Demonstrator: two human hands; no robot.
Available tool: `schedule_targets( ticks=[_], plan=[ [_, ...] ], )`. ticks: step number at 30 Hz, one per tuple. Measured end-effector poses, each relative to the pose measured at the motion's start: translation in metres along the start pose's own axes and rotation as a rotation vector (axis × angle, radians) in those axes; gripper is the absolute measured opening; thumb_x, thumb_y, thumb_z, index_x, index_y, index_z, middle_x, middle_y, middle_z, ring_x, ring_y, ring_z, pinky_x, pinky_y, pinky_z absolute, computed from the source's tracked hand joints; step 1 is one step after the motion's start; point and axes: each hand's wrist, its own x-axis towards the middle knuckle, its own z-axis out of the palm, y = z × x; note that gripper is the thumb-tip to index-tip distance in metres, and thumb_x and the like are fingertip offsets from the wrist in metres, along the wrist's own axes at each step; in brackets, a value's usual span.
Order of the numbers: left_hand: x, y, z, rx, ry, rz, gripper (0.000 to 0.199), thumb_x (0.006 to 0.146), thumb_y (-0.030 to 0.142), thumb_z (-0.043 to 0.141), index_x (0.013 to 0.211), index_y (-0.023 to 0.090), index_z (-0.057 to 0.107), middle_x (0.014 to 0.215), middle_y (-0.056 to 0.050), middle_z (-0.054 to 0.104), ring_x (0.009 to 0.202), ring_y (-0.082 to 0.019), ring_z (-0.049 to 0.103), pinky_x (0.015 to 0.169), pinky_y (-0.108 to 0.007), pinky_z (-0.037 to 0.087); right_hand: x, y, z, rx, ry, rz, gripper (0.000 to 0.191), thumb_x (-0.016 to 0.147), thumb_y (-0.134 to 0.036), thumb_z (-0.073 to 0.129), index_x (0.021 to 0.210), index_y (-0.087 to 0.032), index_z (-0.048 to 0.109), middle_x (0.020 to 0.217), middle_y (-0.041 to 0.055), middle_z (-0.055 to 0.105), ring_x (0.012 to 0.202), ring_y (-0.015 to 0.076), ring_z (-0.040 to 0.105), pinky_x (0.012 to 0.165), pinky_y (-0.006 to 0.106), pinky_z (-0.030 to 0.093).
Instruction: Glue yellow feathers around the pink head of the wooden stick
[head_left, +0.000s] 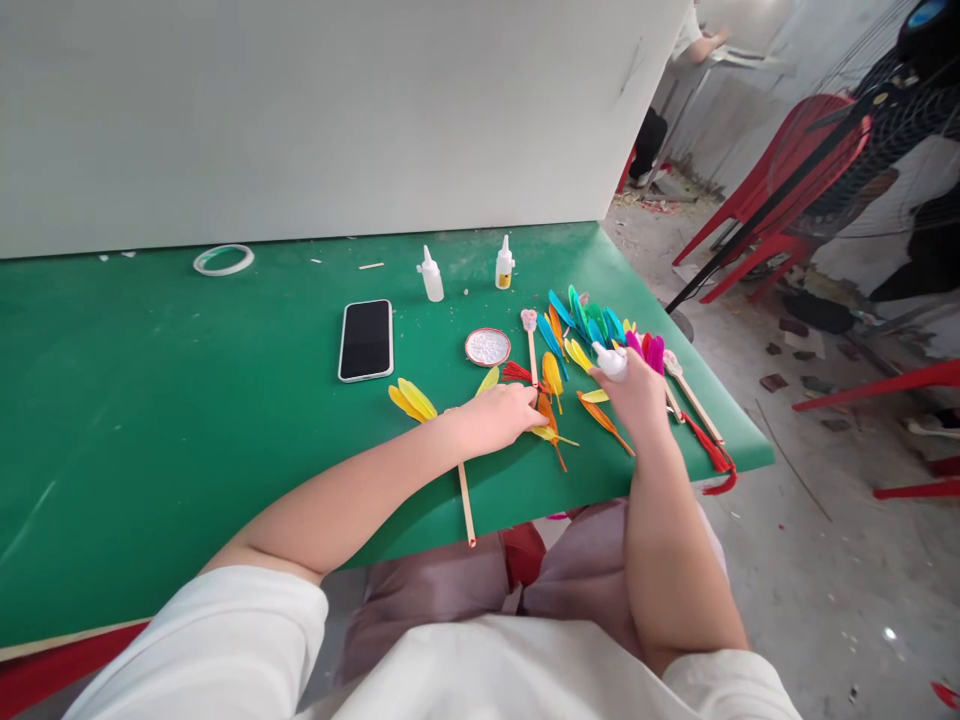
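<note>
My right hand [639, 398] is closed around a small white squeeze bottle [612, 363] with a pointed nozzle, tilted to the left above the feathers. My left hand [504, 416] lies low over the table, its fingers drawn together at a wooden stick [532, 358] with a pink top and a red tassel [516, 372]. What those fingertips grip is hidden. Just right of them lie orange and yellow feathers [553, 378]. Beneath my left forearm another wooden stick [466, 500] points toward me, with yellow feathers [416, 398] on the left.
Two more white bottles [433, 278] stand at the back of the green table [187, 420]. A phone [366, 340], a round dish of white bits [487, 347] and a tape roll [223, 260] lie around. Blue-green feathers [589, 318] and tasselled sticks [697, 405] are at right, near the edge.
</note>
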Motion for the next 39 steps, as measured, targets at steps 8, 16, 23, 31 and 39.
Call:
schedule_targets(
  ticks=[8, 16, 23, 31, 39],
  plan=[
    [0.004, -0.004, 0.006, -0.06, 0.046, -0.005, 0.025, 0.086, 0.02, 0.045, 0.099, 0.027, 0.066, 0.084, -0.005, 0.054, 0.078, -0.016, 0.053, 0.065, -0.025, 0.036, -0.014, -0.037, 0.023, -0.118, -0.254, -0.213, 0.019, 0.07, -0.037, 0.059, 0.073, -0.022, 0.046, 0.07, 0.0039, 0.061, 0.065, 0.0204, 0.056, 0.05, 0.026, 0.028],
    [0.005, -0.005, 0.009, -0.008, 0.082, -0.009, 0.026, 0.086, 0.019, 0.046, 0.104, 0.028, 0.063, 0.085, -0.005, 0.055, 0.08, -0.017, 0.054, 0.067, -0.026, 0.038, -0.006, -0.023, 0.023, 0.324, -0.17, 0.003, 0.026, 0.062, -0.039, 0.064, 0.076, -0.02, 0.052, 0.072, 0.0016, 0.06, 0.066, 0.018, 0.055, 0.057, 0.028, 0.04],
    [0.011, -0.008, 0.018, 0.012, 0.181, -0.112, 0.024, 0.086, 0.016, 0.044, 0.098, 0.017, 0.064, 0.084, -0.008, 0.057, 0.083, -0.02, 0.055, 0.068, -0.029, 0.042, -0.008, -0.036, 0.011, 0.999, -0.191, 0.218, 0.034, 0.054, -0.033, 0.071, 0.072, -0.019, 0.047, 0.069, -0.0009, 0.055, 0.067, 0.0157, 0.058, 0.049, 0.025, 0.046],
    [0.007, -0.017, -0.006, -0.547, 0.56, -0.362, 0.024, 0.088, 0.023, 0.043, 0.106, 0.019, 0.059, 0.095, -0.003, 0.061, 0.083, -0.012, 0.057, 0.079, -0.026, 0.046, -0.009, -0.035, 0.014, 0.971, -0.078, 0.157, 0.026, 0.059, -0.028, 0.067, 0.074, -0.02, 0.047, 0.075, -0.0009, 0.055, 0.071, 0.0163, 0.06, 0.068, 0.034, 0.051],
    [0.015, -0.013, 0.01, -1.012, 0.452, -0.287, 0.061, 0.079, 0.01, 0.054, 0.133, 0.023, 0.029, 0.136, -0.013, 0.037, 0.089, -0.012, 0.061, 0.078, -0.025, 0.051, -0.016, -0.044, 0.017, 1.073, -0.191, -0.057, 0.022, 0.063, -0.027, 0.066, 0.07, -0.019, 0.046, 0.081, 0.0001, 0.055, 0.075, 0.0139, 0.056, 0.071, 0.033, 0.05]
  ],
)
